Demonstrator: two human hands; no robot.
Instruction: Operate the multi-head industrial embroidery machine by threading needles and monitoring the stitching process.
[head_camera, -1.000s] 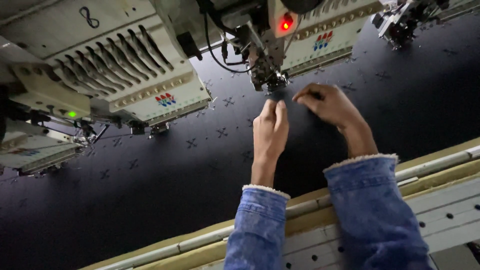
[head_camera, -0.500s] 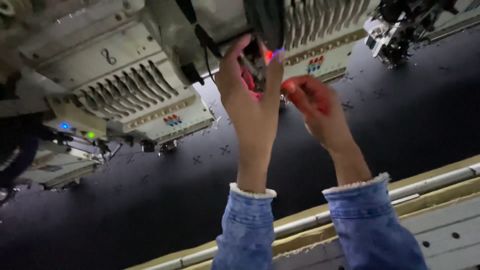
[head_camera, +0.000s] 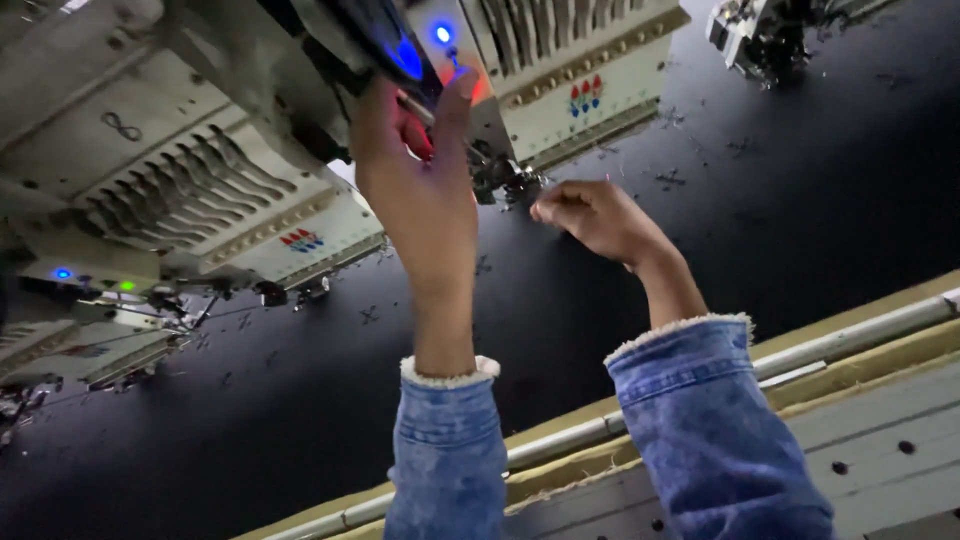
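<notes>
My left hand (head_camera: 420, 195) is raised against the front of a cream embroidery machine head (head_camera: 560, 70), its fingertips at a small lever below a blue light (head_camera: 443, 34). My right hand (head_camera: 590, 215) is lower, with fingers pinched together just right of the needle area (head_camera: 510, 180), apparently on a fine thread that I cannot make out clearly. Both arms wear blue denim sleeves with pale fleece cuffs. Beneath the hands, black fabric (head_camera: 700, 260) with small stitched motifs is stretched flat.
A second machine head (head_camera: 200, 190) stands to the left and a third (head_camera: 760, 35) at the top right. Small blue and green lamps (head_camera: 95, 280) glow at far left. A tan and grey metal frame rail (head_camera: 860, 350) runs along the near edge.
My left hand has risen from the needle area to the upper front of the machine head. The light there has turned from red to blue. My right hand stays near the needles.
</notes>
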